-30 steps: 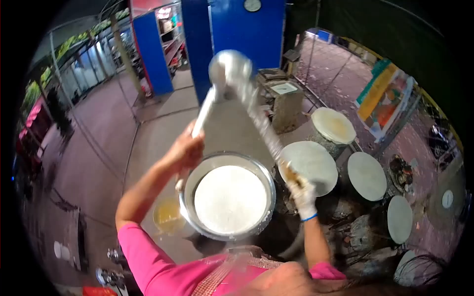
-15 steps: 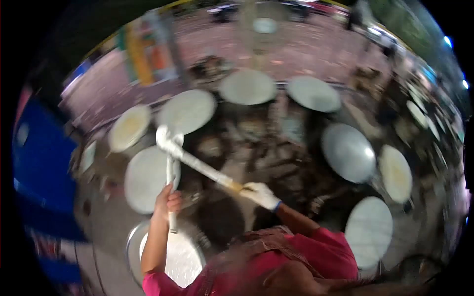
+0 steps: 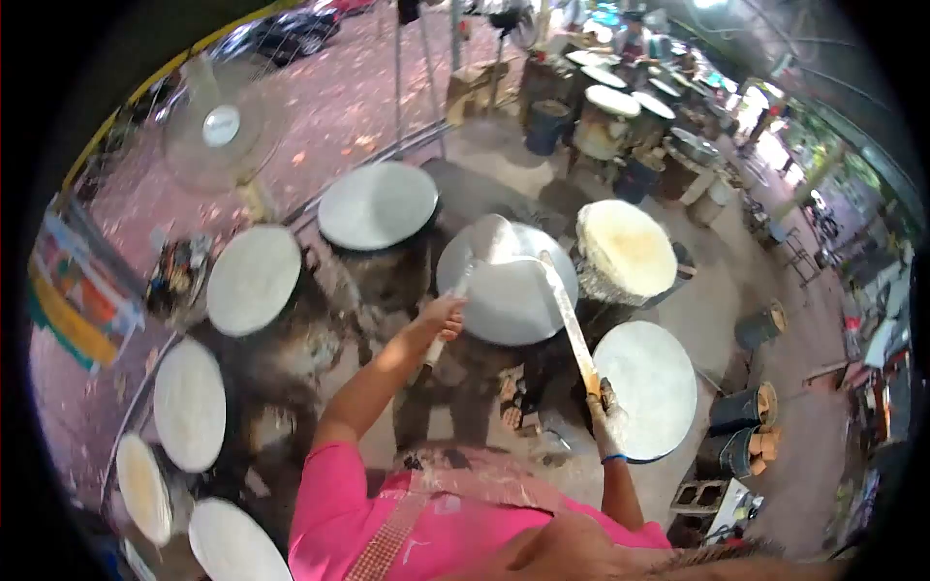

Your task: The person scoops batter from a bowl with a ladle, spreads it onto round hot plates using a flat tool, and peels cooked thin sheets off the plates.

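My bare left hand is wrapped round the handle of a ladle, whose bowl is over a round grey pan. White liquid runs from the ladle toward the pan's upper right. My gloved right hand grips a long white-coated stick near its brown lower end; the stick's tip is over the pan's right edge. Right of this pan stands a drum topped with a yellowish-white round. A white-topped pan lies just beyond my right hand.
Several white-covered pans curve round my left side. A fan stands at the upper left. Buckets and a concrete block are at the lower right. More drums stand farther back, with a person among them.
The view has swung round from the large pot of white liquid to the grey pan. The ladle and stick, close together before, are now over this pan, and liquid is spilling from the ladle.
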Demonstrator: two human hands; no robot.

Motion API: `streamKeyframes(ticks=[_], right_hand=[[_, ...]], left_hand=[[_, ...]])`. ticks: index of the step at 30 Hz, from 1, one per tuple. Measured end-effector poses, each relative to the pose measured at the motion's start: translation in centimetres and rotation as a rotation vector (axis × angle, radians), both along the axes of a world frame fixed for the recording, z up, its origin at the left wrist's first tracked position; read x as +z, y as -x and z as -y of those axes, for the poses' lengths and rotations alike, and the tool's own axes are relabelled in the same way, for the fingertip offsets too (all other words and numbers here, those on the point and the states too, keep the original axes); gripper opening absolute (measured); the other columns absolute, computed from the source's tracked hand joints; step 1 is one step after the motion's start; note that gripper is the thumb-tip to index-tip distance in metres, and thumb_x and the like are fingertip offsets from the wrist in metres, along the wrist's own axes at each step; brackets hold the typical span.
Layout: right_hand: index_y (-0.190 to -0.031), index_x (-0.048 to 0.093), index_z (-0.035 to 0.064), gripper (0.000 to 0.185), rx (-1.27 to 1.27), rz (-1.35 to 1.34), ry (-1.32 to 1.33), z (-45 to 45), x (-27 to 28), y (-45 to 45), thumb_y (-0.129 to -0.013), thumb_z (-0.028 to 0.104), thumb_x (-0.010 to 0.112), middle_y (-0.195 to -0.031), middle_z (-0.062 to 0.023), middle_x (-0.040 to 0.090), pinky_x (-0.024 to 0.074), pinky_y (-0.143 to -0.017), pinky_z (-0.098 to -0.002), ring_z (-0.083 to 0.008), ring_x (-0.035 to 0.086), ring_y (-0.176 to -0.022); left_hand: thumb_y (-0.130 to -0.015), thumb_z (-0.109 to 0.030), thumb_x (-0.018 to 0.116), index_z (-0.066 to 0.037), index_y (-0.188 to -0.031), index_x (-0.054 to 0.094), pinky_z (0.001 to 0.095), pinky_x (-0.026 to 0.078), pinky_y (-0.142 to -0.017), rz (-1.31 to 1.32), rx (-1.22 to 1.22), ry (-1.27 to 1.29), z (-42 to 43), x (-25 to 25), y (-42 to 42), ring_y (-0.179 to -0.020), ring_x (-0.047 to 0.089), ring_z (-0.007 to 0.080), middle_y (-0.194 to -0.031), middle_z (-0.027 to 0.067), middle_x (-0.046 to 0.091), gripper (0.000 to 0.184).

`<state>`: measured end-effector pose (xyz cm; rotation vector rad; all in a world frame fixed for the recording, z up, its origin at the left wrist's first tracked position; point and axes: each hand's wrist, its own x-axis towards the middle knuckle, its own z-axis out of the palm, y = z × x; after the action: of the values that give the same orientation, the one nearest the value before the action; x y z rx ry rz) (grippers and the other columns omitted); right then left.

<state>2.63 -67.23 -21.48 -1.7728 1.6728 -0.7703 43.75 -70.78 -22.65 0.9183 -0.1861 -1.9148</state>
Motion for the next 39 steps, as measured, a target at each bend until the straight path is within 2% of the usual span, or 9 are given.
streamKeyframes(ticks=[7, 12, 13, 19, 23, 28, 31, 34, 39], right_hand=[[-0.105, 0.061, 0.0119, 0.032, -0.017, -0.561, -0.029, 5.6, -5.5, -10.1, -0.083, 0.032, 0.050, -0.083, -0.0214, 0.061, 0.0462, -0.072, -0.0440, -0.0371, 0.059, -0.081], [-0.101, 0.065, 0.0006, 0.029, -0.337, 0.638, -0.128, 5.6, -5.3, -10.0, -0.076, 0.015, 0.064, -0.086, -0.0089, 0.066, 0.0471, -0.072, -0.0275, -0.0141, 0.060, -0.077], [-0.099, 0.065, -0.0023, 0.026, -0.401, 1.021, -0.058, 5.3, -4.8, -12.1, -0.076, 0.011, 0.065, -0.086, -0.0061, 0.066, 0.0467, -0.072, -0.0257, -0.0115, 0.059, -0.077], [-0.099, 0.066, 0.0158, 0.028, -0.298, -0.433, -0.175, 11.0, -9.5, -13.6, -0.079, 0.033, 0.058, -0.085, -0.0164, 0.064, 0.0492, -0.071, -0.0368, -0.0312, 0.063, -0.073], [-0.102, 0.063, -0.0008, 0.034, -0.445, 0.702, -0.193, 12.7, -9.4, -17.4, -0.076, 0.021, 0.062, -0.089, -0.0153, 0.067, 0.0470, -0.072, -0.0296, -0.0177, 0.062, -0.079], [-0.089, 0.066, 0.0016, 0.045, -0.173, -0.228, -0.095, 16.2, -5.0, -20.6, -0.074, 0.044, 0.059, -0.085, -0.0223, 0.063, 0.0477, -0.073, -0.0400, -0.0364, 0.061, -0.080], [-0.100, 0.063, -0.0030, 0.028, -0.281, 0.688, -0.174, 13.0, -3.8, -16.3, -0.081, 0.017, 0.056, -0.087, -0.0159, 0.067, 0.0497, -0.069, -0.0343, -0.0230, 0.065, -0.074], [-0.094, 0.067, 0.0020, 0.031, -0.399, 0.535, -0.096, 13.8, -15.6, -22.1, -0.073, 0.024, 0.070, -0.084, -0.0122, 0.067, 0.0466, -0.071, -0.0331, -0.0186, 0.061, -0.079], [-0.098, 0.065, -0.0001, 0.027, -0.179, 0.426, -0.178, 13.4, -8.2, -20.6, -0.079, 0.019, 0.062, -0.074, -0.0026, 0.063, 0.0457, -0.060, -0.0258, -0.0117, 0.056, -0.063]], left_hand=[[-0.080, -0.008, 0.052, -0.022, -0.138, 0.024, 0.0390, 0.044, -0.044, 1.130, -0.126, 0.198, 18.2, -12.7, 3.8, -0.052, 0.054, 0.0237, -0.065, 0.0107, 0.052, 0.066], [-0.078, -0.004, 0.048, -0.035, -0.140, 0.018, 0.0471, 0.048, -0.072, 1.970, -0.218, 0.446, 15.8, -7.8, 1.1, -0.082, 0.060, 0.0371, -0.088, 0.0185, 0.061, 0.075], [-0.078, -0.004, 0.047, -0.035, -0.140, 0.017, 0.0471, 0.047, -0.072, 1.970, -0.227, 0.458, 16.2, -7.7, 1.2, -0.084, 0.060, 0.0370, -0.091, 0.0181, 0.060, 0.076], [-0.077, -0.002, 0.048, -0.031, -0.140, 0.021, 0.0453, 0.045, -0.079, 1.703, 0.112, 0.488, 19.7, -2.0, -0.1, -0.098, 0.056, 0.0376, -0.114, 0.0183, 0.055, 0.075], [-0.075, 0.000, 0.049, -0.018, -0.138, 0.029, 0.0331, 0.041, -0.088, 1.331, 0.239, 0.722, 16.5, 2.3, -5.0, -0.108, 0.053, 0.0320, -0.127, 0.0165, 0.048, 0.069], [-0.072, 0.000, 0.048, -0.007, -0.133, 0.038, 0.0275, 0.042, -0.086, 1.402, -0.003, 0.544, 4.0, -5.0, -10.1, -0.103, 0.054, 0.0194, -0.123, 0.0127, 0.053, 0.062], [-0.072, -0.005, 0.053, -0.013, -0.135, 0.036, 0.0316, 0.039, -0.089, 1.436, 0.044, 0.529, -3.8, -8.7, -13.3, -0.109, 0.052, 0.0241, -0.124, 0.0108, 0.052, 0.065], [-0.072, -0.006, 0.052, -0.014, -0.136, 0.035, 0.0309, 0.045, -0.077, 1.297, 0.007, 0.377, -6.5, -12.0, -14.9, -0.091, 0.057, 0.0210, -0.115, 0.0111, 0.057, 0.067], [-0.072, -0.009, 0.052, -0.023, -0.136, 0.035, 0.0302, 0.044, -0.055, 1.375, -0.104, 0.191, -7.4, -6.7, -13.4, -0.060, 0.054, 0.0170, -0.088, 0.0107, 0.060, 0.068]])
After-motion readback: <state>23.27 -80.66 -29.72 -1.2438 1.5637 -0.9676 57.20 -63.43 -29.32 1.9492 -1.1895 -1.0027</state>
